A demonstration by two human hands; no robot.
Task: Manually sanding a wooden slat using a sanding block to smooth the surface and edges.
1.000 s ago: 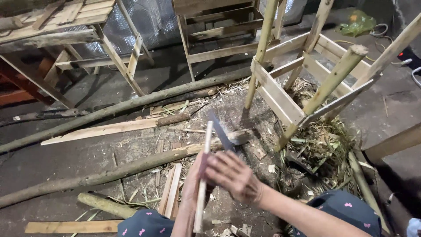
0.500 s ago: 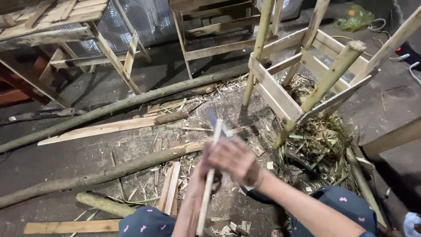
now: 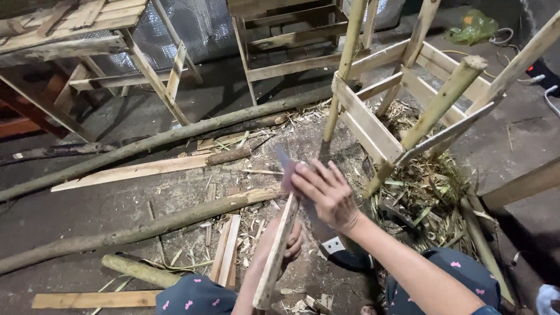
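Observation:
My left hand (image 3: 293, 244) grips a pale wooden slat (image 3: 274, 262) and holds it upright and slightly tilted between my knees. My right hand (image 3: 324, 195) is at the slat's top end, shut on a dark knife (image 3: 284, 165). The knife's blade is blurred and points up and to the left, above the slat. My fingers hide where the blade meets the wood. Both my knees, in dark cloth with pink marks, are at the bottom edge.
Long rough poles (image 3: 146, 227) and split slats (image 3: 134, 171) lie on the grey floor at left. A slatted wooden frame with bamboo legs (image 3: 373, 125) stands close at right above a heap of shavings (image 3: 429, 198). More wooden frames stand at the back.
My right hand with the knife has risen along the slat toward its top, and the blade now blurs. The left hand keeps its grip on the slat.

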